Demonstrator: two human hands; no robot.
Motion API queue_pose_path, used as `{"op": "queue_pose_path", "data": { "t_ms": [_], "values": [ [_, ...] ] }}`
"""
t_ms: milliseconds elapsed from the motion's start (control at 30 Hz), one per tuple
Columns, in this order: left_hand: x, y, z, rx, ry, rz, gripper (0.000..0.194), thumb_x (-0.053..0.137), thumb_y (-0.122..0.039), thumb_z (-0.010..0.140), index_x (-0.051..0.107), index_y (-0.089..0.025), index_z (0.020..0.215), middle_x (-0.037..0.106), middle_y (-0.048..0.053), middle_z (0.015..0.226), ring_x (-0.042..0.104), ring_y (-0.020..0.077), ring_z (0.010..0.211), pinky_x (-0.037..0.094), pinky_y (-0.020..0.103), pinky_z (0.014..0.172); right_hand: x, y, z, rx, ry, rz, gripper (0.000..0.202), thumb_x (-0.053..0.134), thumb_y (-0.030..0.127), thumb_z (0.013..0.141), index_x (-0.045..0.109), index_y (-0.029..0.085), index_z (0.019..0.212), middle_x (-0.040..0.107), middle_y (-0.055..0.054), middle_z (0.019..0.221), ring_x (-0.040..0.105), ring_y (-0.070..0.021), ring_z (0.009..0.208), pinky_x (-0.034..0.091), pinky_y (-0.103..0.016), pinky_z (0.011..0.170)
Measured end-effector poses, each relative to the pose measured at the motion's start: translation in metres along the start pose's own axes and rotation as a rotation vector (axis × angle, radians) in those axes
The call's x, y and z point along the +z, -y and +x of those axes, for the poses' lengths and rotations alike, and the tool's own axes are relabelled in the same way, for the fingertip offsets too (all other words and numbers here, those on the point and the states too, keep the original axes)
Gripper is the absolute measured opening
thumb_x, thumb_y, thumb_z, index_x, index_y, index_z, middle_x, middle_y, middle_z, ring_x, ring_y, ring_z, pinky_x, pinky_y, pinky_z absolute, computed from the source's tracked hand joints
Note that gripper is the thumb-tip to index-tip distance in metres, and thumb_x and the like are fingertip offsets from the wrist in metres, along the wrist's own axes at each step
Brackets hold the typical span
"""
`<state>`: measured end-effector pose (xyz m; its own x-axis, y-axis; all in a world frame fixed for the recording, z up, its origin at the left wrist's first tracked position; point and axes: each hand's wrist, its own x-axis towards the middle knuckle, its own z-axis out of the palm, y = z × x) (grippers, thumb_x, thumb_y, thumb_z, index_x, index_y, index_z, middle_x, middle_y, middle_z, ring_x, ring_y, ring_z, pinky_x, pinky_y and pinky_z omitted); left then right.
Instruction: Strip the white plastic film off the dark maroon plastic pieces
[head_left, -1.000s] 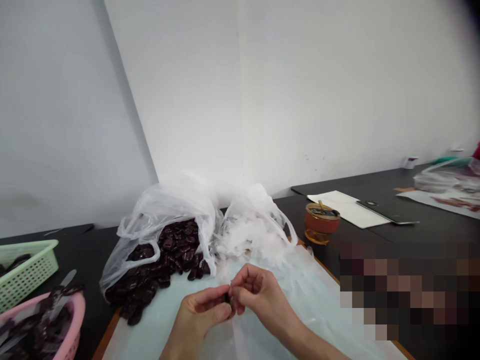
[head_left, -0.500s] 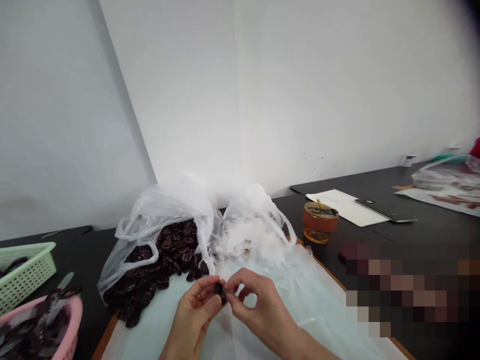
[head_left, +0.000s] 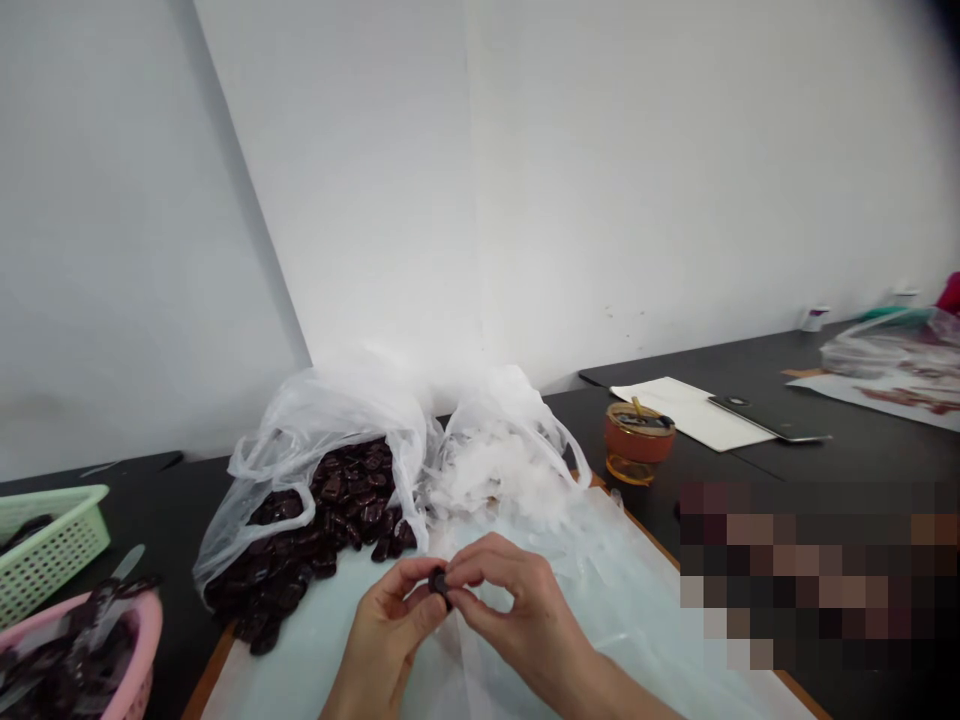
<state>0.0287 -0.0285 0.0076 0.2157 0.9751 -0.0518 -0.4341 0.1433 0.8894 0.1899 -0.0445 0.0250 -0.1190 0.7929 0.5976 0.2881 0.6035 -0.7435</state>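
Observation:
My left hand [head_left: 399, 620] pinches a small dark brown, glossy piece [head_left: 440, 581] between thumb and fingers. From the other side, the thumb and fingertips of my right hand [head_left: 517, 600] are closed on the same piece. Fingers hide much of it, so its exact kind does not show. Behind my left hand, a heap of similar dark glossy pieces [head_left: 330, 535] spills out of a white plastic bag [head_left: 292, 420]. A second white bag [head_left: 517, 400] beside it is open on a pile of thin clear plastic pieces [head_left: 487, 470].
Pale sheeting [head_left: 337, 620] covers the wood-edged work surface. At left stand a green basket [head_left: 75, 535] and a pink basket [head_left: 146, 645] with dark pieces and clear strips. An amber glass cup [head_left: 639, 445], white paper [head_left: 667, 400] and a phone [head_left: 765, 418] lie right.
My right fingertips have closed in against the dark piece, where the thumb and finger were wider apart. The left hand keeps its grip in nearly the same place.

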Motion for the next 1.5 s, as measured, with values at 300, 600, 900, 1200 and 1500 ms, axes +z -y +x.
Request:
{"op": "queue_pose_path", "data": {
  "t_ms": [300, 600, 900, 1200, 1500],
  "values": [
    [-0.0028, 0.0024, 0.0032, 0.017, -0.045, 0.074, 0.032, 0.09, -0.024, 0.051, 0.077, -0.019, 0.079, 0.077, 0.004, 0.081, 0.066, 0.0181, 0.078, 0.05, 0.027, 0.073, -0.0019, 0.0009, -0.001, -0.02, 0.028, -0.034, 0.013, 0.065, 0.013, 0.081, 0.074, 0.022, 0.082, 0.072, -0.005, 0.086, 0.066, -0.0175, 0.083, 0.053, -0.026, 0.074],
    [-0.0036, 0.0053, 0.0038, 0.035, -0.038, 0.049, 0.031, 0.091, -0.022, 0.05, 0.077, -0.019, 0.078, 0.075, 0.003, 0.077, 0.065, 0.0171, 0.075, 0.05, 0.026, 0.072, -0.0018, 0.0012, 0.0, -0.01, 0.035, -0.003, 0.013, 0.065, 0.014, 0.082, 0.075, 0.023, 0.082, 0.071, -0.005, 0.087, 0.066, -0.0169, 0.082, 0.053, -0.025, 0.074],
    [-0.0015, 0.0073, 0.0026, 0.043, -0.061, 0.029, 0.031, 0.091, -0.02, 0.049, 0.075, -0.018, 0.076, 0.074, 0.002, 0.073, 0.064, 0.0147, 0.071, 0.05, 0.023, 0.067, -0.0039, 0.0002, -0.0028, -0.039, 0.098, -0.056, 0.014, 0.062, 0.019, 0.086, 0.075, 0.024, 0.089, 0.071, -0.007, 0.09, 0.065, -0.0179, 0.085, 0.053, -0.027, 0.074],
    [0.0011, 0.0003, 0.0011, 0.055, -0.037, 0.121, 0.026, 0.088, -0.013, 0.051, 0.076, -0.019, 0.074, 0.073, 0.0, 0.071, 0.062, 0.0148, 0.073, 0.049, 0.022, 0.068, -0.0074, 0.0027, -0.0002, 0.01, 0.135, 0.028, 0.014, 0.063, 0.017, 0.085, 0.075, 0.023, 0.085, 0.067, -0.005, 0.092, 0.065, -0.0162, 0.083, 0.052, -0.025, 0.074],
    [-0.0045, 0.0049, 0.0035, 0.103, -0.003, 0.13, 0.026, 0.087, -0.012, 0.053, 0.075, -0.02, 0.075, 0.075, 0.0, 0.073, 0.064, 0.0155, 0.075, 0.049, 0.023, 0.072, -0.0073, 0.0052, 0.002, -0.001, 0.112, -0.026, 0.013, 0.063, 0.012, 0.083, 0.073, 0.02, 0.081, 0.067, -0.005, 0.087, 0.065, -0.0157, 0.081, 0.051, -0.024, 0.074]
  ]
}}
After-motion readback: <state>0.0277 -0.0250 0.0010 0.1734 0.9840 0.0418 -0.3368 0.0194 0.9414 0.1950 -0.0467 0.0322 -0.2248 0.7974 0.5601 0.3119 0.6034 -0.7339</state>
